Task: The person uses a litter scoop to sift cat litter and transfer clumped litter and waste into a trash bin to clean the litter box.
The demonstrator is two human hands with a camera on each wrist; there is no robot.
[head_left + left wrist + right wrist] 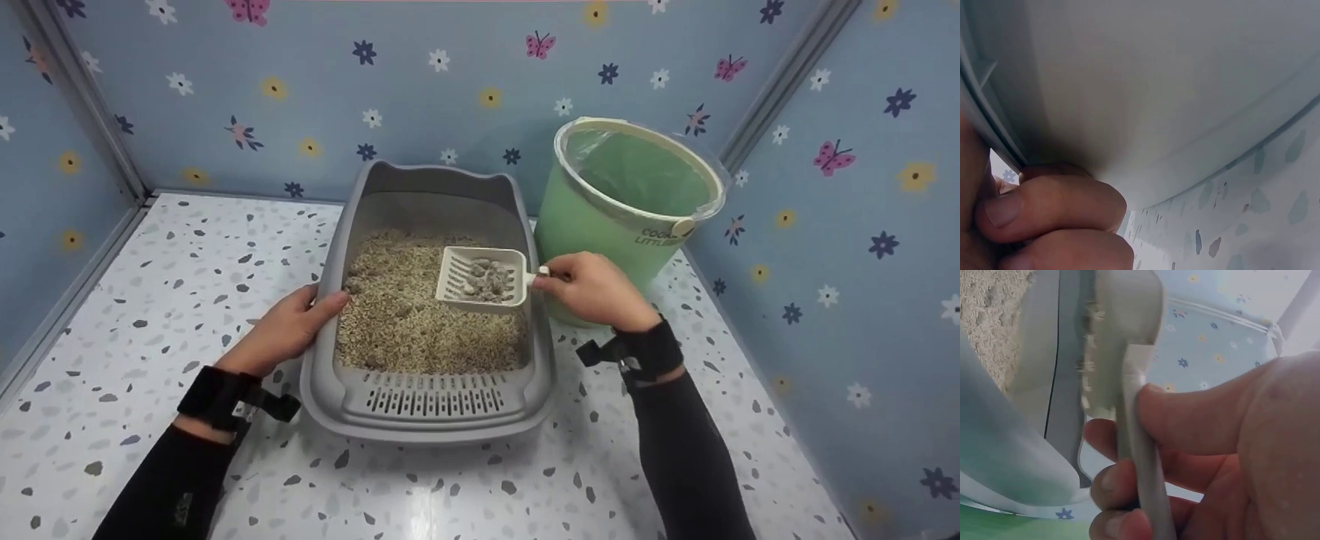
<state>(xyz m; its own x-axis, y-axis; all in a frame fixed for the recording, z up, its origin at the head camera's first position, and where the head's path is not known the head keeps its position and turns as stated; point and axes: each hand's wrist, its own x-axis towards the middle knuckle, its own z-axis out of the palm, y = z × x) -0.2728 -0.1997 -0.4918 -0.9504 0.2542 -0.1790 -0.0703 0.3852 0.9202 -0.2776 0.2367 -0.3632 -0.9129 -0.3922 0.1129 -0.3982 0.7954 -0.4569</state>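
In the head view a grey litter box (442, 433) holds tan, grainy litter (420, 330), with a slotted ledge at its near end. My left hand (283, 330) grips the box's left rim, thumb on top; the left wrist view shows its curled fingers (1067, 205) under the rim. With my right hand (600, 292) I hold a cream litter scoop (487, 306) by its handle, fingers and thumb wrapped round it in the right wrist view. Several greyish clumps (491, 279) lie in the scoop, which is over the right side of the litter.
Right behind the box stands a green bin (585, 225) with a clear plastic liner over its rim, close to the box's right side. Flowered blue panels (420, 97) enclose the speckled white surface (247, 247) at the back and both sides.
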